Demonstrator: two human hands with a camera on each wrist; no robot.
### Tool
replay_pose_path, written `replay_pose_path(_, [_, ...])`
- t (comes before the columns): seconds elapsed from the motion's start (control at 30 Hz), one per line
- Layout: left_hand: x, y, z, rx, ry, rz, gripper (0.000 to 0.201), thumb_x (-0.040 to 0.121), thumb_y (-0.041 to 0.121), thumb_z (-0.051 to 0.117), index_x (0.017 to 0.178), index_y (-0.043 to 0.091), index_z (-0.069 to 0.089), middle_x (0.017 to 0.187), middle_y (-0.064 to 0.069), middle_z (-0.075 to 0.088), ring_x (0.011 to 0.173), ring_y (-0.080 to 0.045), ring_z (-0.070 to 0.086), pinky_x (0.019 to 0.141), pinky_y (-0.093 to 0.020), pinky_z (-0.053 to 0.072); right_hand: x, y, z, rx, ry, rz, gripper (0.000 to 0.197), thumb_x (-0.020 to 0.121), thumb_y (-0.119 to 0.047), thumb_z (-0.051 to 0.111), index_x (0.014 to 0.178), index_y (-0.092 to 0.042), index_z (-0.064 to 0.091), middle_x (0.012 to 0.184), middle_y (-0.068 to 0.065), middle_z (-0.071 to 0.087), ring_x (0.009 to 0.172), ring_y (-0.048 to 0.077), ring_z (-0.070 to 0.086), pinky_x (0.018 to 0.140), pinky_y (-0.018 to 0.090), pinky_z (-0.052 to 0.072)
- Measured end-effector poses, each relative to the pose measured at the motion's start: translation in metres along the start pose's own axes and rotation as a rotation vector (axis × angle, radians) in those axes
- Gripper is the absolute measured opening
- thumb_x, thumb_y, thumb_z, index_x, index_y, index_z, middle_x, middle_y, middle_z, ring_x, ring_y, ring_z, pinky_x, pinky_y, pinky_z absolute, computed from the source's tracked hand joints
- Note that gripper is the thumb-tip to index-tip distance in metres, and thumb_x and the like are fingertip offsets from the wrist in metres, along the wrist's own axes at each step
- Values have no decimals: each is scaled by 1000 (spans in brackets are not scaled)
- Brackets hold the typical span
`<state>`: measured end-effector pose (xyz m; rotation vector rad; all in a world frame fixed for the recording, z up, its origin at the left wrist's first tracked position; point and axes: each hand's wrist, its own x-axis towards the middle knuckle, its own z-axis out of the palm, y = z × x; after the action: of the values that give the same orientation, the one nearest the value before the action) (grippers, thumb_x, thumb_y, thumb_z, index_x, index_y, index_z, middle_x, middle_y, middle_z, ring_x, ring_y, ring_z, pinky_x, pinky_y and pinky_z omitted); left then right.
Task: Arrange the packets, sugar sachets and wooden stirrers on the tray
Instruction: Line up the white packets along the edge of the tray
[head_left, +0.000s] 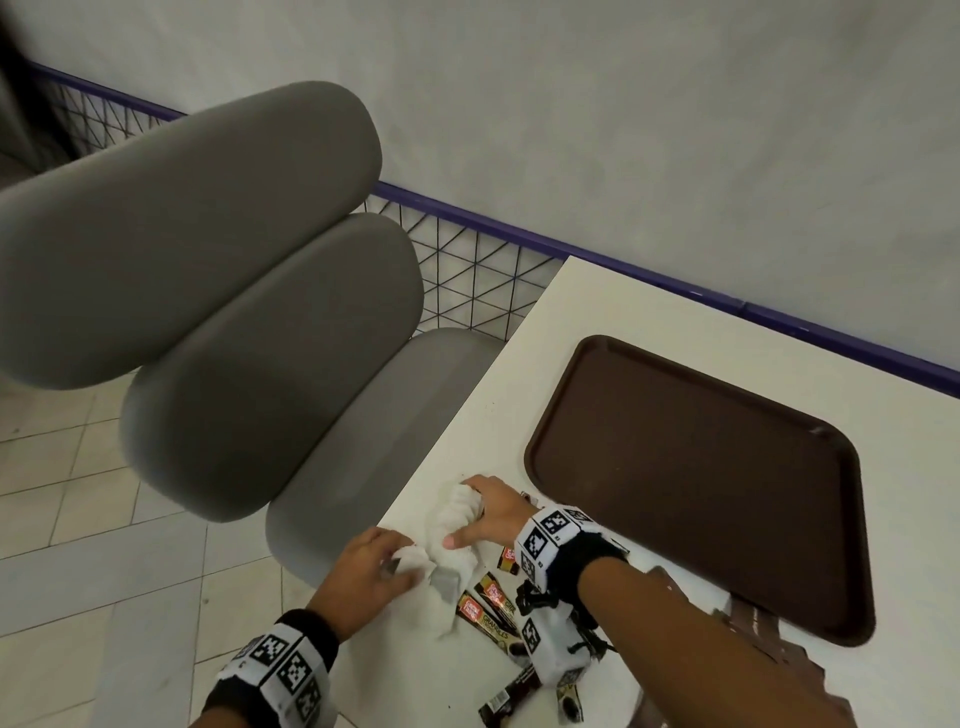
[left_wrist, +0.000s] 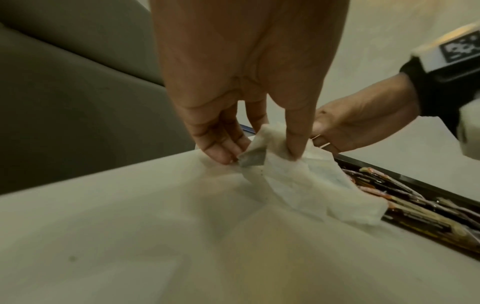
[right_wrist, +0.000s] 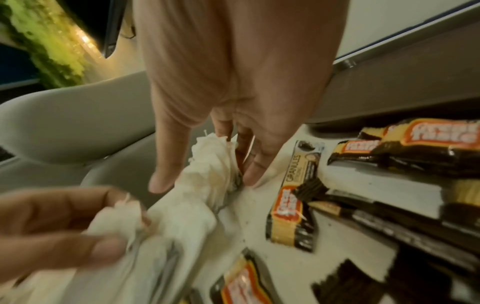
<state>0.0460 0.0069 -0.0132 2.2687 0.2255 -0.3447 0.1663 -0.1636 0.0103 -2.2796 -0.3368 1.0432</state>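
On the far left stands a grey cushioned bench (head_left: 249, 291) with pale floor tiles (head_left: 104, 545) under it. Next comes the white table (head_left: 597, 312), and at its near edge the left hand (head_left: 371, 569) pinches one end of a crumpled white cloth (head_left: 457, 525) between the thumb and fingertips (left_wrist: 221, 152). A little to the right, the right hand (head_left: 491, 517) grips the bunched other end of the same cloth, with the fingers curled around it. Just beside the cloth, under the right wrist, several dark coffee packets (head_left: 493, 605) with yellow and red labels lie scattered on the table surface. Further right, the brown tray (head_left: 696, 478) sits flat on the table, apart from the packets. I cannot pick out sugar sachets or wooden stirrers with certainty. Behind the table runs a purple rail (head_left: 519, 228) with wire mesh, against a grey wall (head_left: 623, 104).
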Motion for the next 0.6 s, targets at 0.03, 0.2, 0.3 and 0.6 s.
replay_pose_path(0.03, [1,0,0,-14,17,12,33,61,65,49,81,39,53,90,9,59,84,-6,55,72,-13,40,0,1,3,-20,16,-20,82,65,-31,81,133,-16,39,134,7,45,126,24,43,107,41,36])
replay_pose_path(0.2, [7,9,0,-41,31,5,14,83,37,64,82,33,51,80,10,61,78,-9,57,66,-11,39,-2,1,11,-99,103,-78,51,78,-10,68,125,-7,47,127,14,48,119,29,48,98,34,41])
replay_pose_path(0.3, [12,14,0,-106,75,-40,11,90,24,59,97,25,51,88,5,64,83,-13,60,68,-16,41,-1,1,10,-90,188,-84,33,83,-4,56,116,-3,56,121,16,55,113,30,53,93,32,45])
replay_pose_path(0.6, [43,27,-1,-412,246,-185,25,76,33,56,96,18,56,90,-4,63,87,-24,57,74,-29,42,-2,12,-6,143,254,-93,25,81,-7,61,106,-5,62,97,8,62,91,19,55,75,19,37])
